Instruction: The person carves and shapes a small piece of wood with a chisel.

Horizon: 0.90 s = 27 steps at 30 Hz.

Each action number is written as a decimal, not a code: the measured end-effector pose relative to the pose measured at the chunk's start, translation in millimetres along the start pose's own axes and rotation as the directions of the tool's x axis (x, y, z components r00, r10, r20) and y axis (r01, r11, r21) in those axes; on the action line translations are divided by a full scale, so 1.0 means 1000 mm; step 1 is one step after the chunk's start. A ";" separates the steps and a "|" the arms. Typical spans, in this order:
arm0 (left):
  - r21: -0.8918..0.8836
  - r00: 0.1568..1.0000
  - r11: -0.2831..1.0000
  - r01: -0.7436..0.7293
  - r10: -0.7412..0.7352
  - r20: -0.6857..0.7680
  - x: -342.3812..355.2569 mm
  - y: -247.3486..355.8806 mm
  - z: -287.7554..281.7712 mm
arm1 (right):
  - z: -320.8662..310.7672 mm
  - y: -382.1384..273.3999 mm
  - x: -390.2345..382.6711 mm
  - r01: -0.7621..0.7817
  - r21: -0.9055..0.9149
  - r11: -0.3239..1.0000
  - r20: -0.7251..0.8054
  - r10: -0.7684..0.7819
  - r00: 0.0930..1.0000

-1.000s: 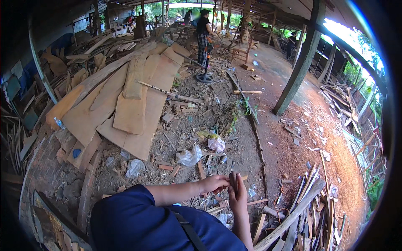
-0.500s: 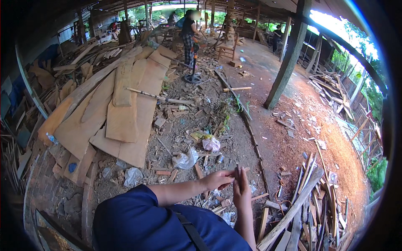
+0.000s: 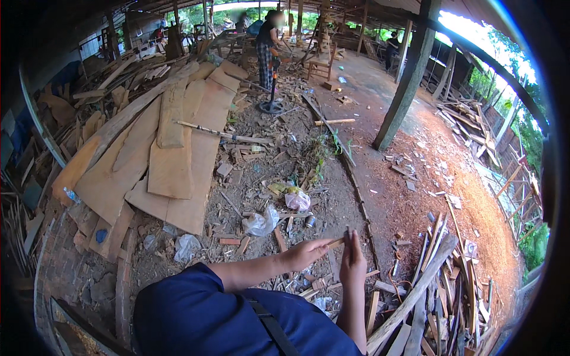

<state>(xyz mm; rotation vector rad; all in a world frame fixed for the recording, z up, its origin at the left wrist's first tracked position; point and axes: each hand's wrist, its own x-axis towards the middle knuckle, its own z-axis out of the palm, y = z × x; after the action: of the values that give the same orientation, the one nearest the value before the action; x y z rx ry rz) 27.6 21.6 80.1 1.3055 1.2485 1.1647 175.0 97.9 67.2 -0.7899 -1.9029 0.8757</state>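
Note:
Out in front of my body, my left hand [image 3: 306, 254] pinches a small, narrow light-brown piece of wood [image 3: 336, 242] that sticks out to the right from its fingertips. My right hand [image 3: 352, 264] is upright beside it, fingers pressed together, against the wood's far end. A small dark bit shows at the right fingertips; what it is and whether the hand grips it is too small to make out. Both hands are above littered ground, just nearer than a small can [image 3: 310, 221] lying there.
Broad wooden slabs [image 3: 169, 169] lie stacked at left. A heap of scrap boards [image 3: 409, 302] is at lower right. Plastic bags [image 3: 261, 221] lie ahead. A post [image 3: 409, 77] stands at right, with sawdust [image 3: 475, 213] beyond. Another person [image 3: 265, 50] stands farther off near a chair [image 3: 320, 68].
My hands have moved slightly apart and to the right, so more of the wood piece shows between them. The distant person's head and arms have shifted a little.

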 end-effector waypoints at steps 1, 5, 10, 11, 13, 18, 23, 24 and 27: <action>0.233 0.935 0.917 -0.322 0.346 -0.071 0.006 -0.003 0.004 | -0.004 0.000 0.000 -0.100 -0.017 0.995 0.017 0.100 0.995; -0.100 0.999 0.994 0.040 -0.041 -0.013 0.000 0.004 -0.001 | 0.009 -0.019 -0.012 0.065 -0.174 0.983 0.191 -0.031 0.981; 0.067 0.995 0.993 -0.101 0.102 -0.009 0.008 -0.019 -0.004 | -0.002 -0.004 -0.001 -0.010 -0.147 0.989 -0.003 0.010 1.000; 0.116 0.994 0.988 -0.099 0.104 -0.033 0.008 -0.017 -0.002 | -0.010 0.003 0.002 -0.125 -0.157 0.980 -0.037 0.121 0.992; 0.085 0.997 0.995 -0.056 0.061 -0.055 0.009 -0.021 -0.002 | -0.021 0.006 0.002 -0.182 -0.103 0.978 -0.073 0.175 0.982; -0.199 0.991 0.971 0.133 -0.136 -0.004 0.019 -0.021 -0.006 | -0.014 -0.013 -0.011 -0.027 0.017 0.999 0.177 0.024 0.984; -0.273 0.990 0.959 -0.074 0.104 0.096 0.013 -0.007 0.004 | -0.002 0.002 -0.019 0.017 -0.062 0.998 0.109 -0.010 0.994; -0.275 0.990 0.959 -0.075 0.105 0.098 0.013 -0.006 0.003 | -0.006 0.003 -0.016 -0.036 -0.056 0.998 0.069 0.040 0.997; -0.143 0.971 0.988 -0.051 0.083 0.225 0.012 -0.009 0.000 | -0.005 0.005 -0.017 -0.008 -0.065 0.998 0.034 0.011 0.999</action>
<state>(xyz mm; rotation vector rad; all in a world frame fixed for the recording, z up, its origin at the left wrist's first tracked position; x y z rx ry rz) 27.5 33.3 71.4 1.3467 0.9466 1.0908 188.0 88.5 57.3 -0.8279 -1.9673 0.8423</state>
